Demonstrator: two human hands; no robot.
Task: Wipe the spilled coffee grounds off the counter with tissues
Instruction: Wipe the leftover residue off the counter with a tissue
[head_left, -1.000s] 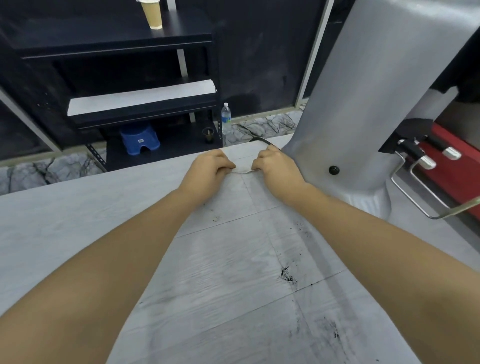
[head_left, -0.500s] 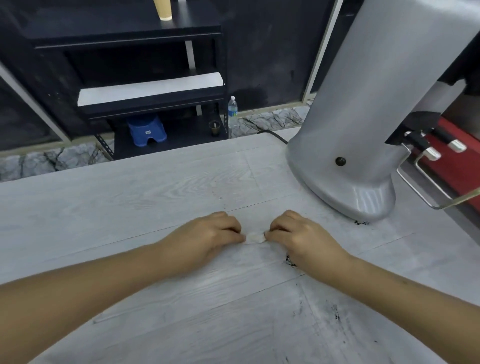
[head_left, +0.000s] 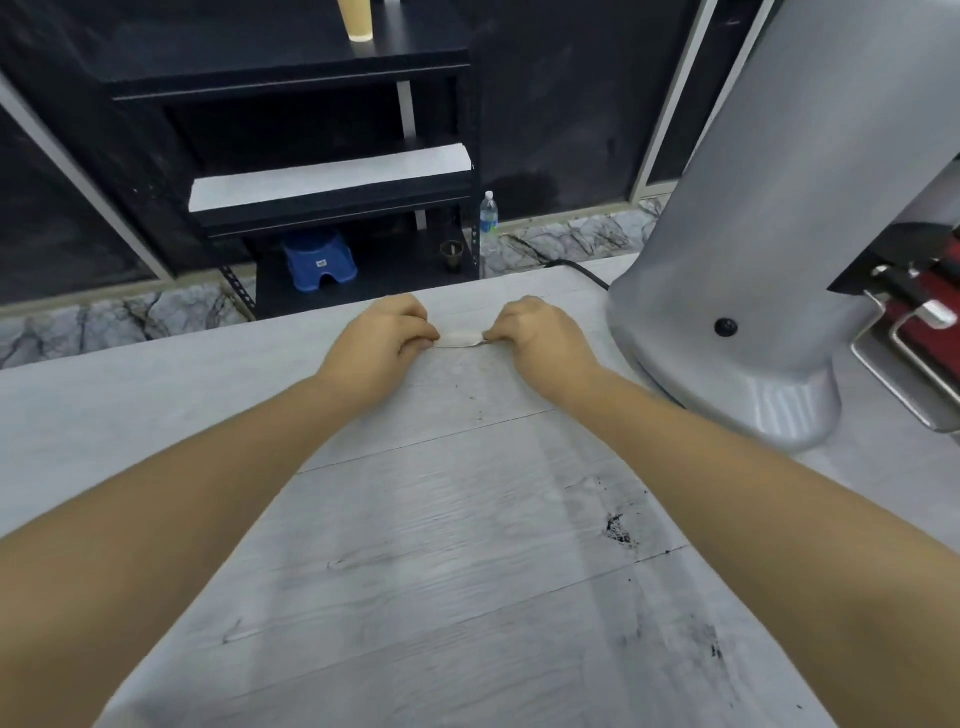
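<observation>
My left hand (head_left: 382, 343) and my right hand (head_left: 540, 340) are both stretched out to the far edge of the pale wood-grain counter (head_left: 415, 545). Between them they pinch a small rolled white tissue (head_left: 460, 340), one hand at each end, pressed down on the counter. Dark coffee grounds (head_left: 618, 530) lie in a small heap close to my right forearm. More black smears of grounds (head_left: 711, 644) spread near the front right. A few fine specks sit just behind the hands' wrists.
A large silver machine base (head_left: 737, 332) stands on the counter right of my right hand, with a metal wire rack (head_left: 904, 379) beside it. Beyond the counter edge is a black shelf (head_left: 322, 197) with a paper cup, a blue stool and a water bottle.
Both hands, still holding the tissue, have slid from the middle of the counter back out to its far edge. One second ago they were also at the far edge.
</observation>
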